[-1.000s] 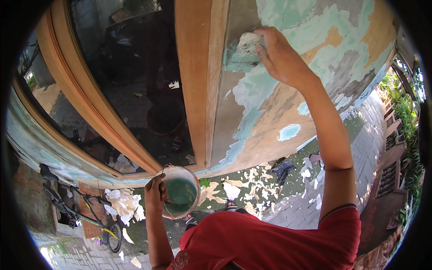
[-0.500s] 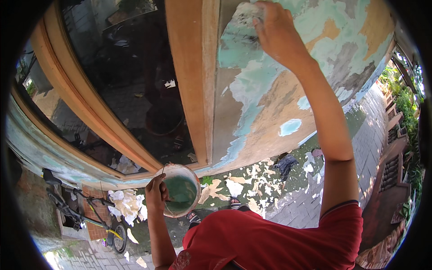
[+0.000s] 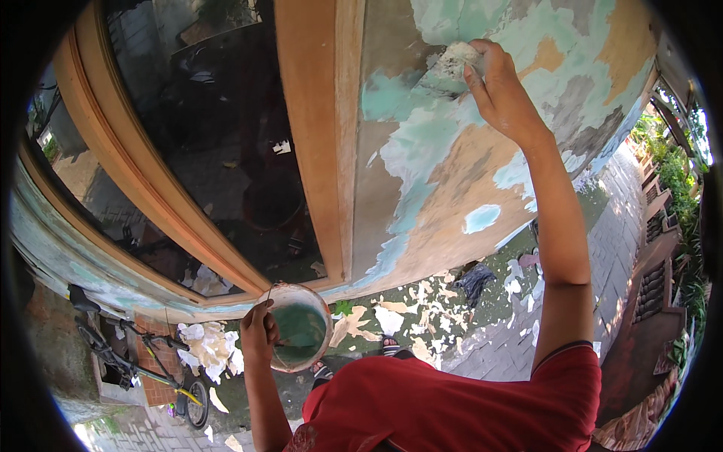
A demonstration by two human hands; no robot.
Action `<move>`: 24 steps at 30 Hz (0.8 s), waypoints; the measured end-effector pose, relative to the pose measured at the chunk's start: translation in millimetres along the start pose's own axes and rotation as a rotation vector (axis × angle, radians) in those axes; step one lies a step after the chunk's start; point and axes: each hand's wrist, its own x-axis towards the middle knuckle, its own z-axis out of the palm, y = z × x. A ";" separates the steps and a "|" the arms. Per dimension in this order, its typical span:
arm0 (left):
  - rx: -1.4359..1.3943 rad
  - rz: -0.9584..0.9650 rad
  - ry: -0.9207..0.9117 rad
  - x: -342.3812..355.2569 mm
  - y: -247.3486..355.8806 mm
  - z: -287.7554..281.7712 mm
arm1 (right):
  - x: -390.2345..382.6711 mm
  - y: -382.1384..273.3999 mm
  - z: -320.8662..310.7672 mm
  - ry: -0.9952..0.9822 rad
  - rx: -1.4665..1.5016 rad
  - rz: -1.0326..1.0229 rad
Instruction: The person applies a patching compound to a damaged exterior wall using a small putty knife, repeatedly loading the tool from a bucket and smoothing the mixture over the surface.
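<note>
My right hand (image 3: 503, 92) reaches up to the wall (image 3: 452, 181), its fingers closed round a scraper (image 3: 456, 62) crusted with whitish, crumbly material. The scraper's flat edge lies against the wall, over patches of pale green and bare grey-brown. Down at the lower left, my left hand (image 3: 258, 330) is closed on the thin wire handle of a round bucket (image 3: 328, 320). The bucket hangs with its mouth toward me and its inside looks green. How the fingers wrap the handle is partly hidden.
Left of the wall stands a wooden window frame (image 3: 316, 135) with dark glass (image 3: 218, 128). Peeled paint flakes (image 3: 429, 320) and a dark crumpled cloth or bag (image 3: 476, 280) lie on the ground. A bicycle (image 3: 143, 361) stands at lower left. Plants (image 3: 678, 181) line the paving at right.
My right hand and the scraper have moved down and to the right along the wall. The left hand and bucket have dropped slightly lower.
</note>
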 end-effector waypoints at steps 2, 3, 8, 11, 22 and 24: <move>0.014 0.012 -0.004 -0.6 1.3 1.2 | -6.3 3.2 2.3 -0.025 0.014 0.019; 0.023 0.017 -0.008 -0.2 1.4 2.3 | -9.4 4.8 3.1 -0.038 0.020 0.031; 0.023 0.019 -0.003 0.7 -1.2 3.3 | -15.4 7.7 7.7 -0.047 0.020 0.056; 0.029 0.011 0.005 -0.4 -1.4 3.5 | -17.0 11.8 7.0 -0.053 0.010 0.064; 0.043 0.008 0.016 -0.5 -1.8 5.9 | -2.5 8.9 24.2 0.071 -0.205 -0.113; 0.047 0.007 0.020 -0.9 -1.6 7.1 | -1.1 11.9 30.5 0.092 -0.245 -0.133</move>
